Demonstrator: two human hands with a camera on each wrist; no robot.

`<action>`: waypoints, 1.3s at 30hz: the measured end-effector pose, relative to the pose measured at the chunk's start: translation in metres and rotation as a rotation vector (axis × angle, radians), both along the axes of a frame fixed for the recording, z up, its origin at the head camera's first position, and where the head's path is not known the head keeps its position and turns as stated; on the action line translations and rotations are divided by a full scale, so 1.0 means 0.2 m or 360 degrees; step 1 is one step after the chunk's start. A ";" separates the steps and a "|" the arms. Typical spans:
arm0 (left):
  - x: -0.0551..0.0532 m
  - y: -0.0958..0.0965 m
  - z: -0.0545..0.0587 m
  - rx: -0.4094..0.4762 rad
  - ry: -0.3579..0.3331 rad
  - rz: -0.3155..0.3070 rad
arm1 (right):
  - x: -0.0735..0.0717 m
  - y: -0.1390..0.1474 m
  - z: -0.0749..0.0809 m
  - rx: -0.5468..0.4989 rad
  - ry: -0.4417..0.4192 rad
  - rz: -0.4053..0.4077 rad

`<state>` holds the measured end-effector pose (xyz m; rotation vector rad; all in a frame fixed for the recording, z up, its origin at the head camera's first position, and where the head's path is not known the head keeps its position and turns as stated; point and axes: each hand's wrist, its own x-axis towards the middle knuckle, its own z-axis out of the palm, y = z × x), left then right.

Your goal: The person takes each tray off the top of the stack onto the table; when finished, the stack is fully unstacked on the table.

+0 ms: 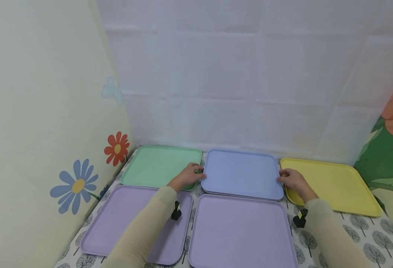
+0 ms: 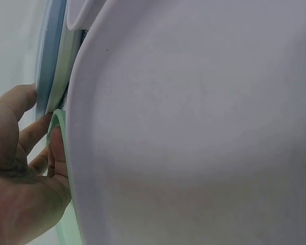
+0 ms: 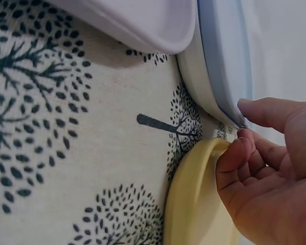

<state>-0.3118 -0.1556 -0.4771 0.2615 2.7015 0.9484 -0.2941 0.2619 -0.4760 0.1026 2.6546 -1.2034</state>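
Observation:
A blue tray [image 1: 241,175] lies at the back middle of the table. My left hand [image 1: 187,175] pinches its left edge, thumb on the rim and fingers low at the side. At the opposite edge, my right hand [image 1: 296,182] grips the same tray between thumb and fingertips. Under the blue tray shows a pale tray [image 3: 191,92] in the right wrist view. The left fingers overlap the corner of the green tray [image 2: 59,125] in the left wrist view. Below the right hand sits the yellow tray [image 3: 194,178], its rim close to the curled fingers.
Two purple trays, one at front left [image 1: 122,219] and one at front middle [image 1: 241,234], lie nearer me. A tree-print cloth [image 1: 370,238] covers the table. Behind the trays hangs a white sheet [image 1: 223,82], and a flower-painted wall [image 1: 49,130] stands at left.

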 end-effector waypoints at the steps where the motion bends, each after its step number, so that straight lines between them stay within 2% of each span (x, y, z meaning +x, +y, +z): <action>1: 0.00 0.00 0.00 -0.0004 0.0004 -0.0001 | 0.00 0.00 0.00 0.0016 0.0005 -0.0008; 9: 0.00 0.00 0.00 -0.0010 -0.0001 0.0000 | 0.00 -0.04 0.00 0.0089 0.0084 -0.0081; 19: 0.01 0.00 0.00 0.0017 -0.0016 0.0010 | -0.01 -0.06 0.00 0.0023 0.0045 -0.0224; 29: 0.00 0.00 0.00 0.0028 -0.0017 0.0016 | 0.00 -0.05 -0.01 -0.0101 0.0021 -0.0258; 35: 0.00 0.00 -0.01 0.0038 -0.0021 0.0036 | 0.00 -0.04 0.01 -0.0229 0.0040 -0.0253; 39: 0.00 0.00 -0.02 0.0039 -0.0024 0.0043 | 0.00 -0.02 0.02 -0.0327 -0.0023 -0.0234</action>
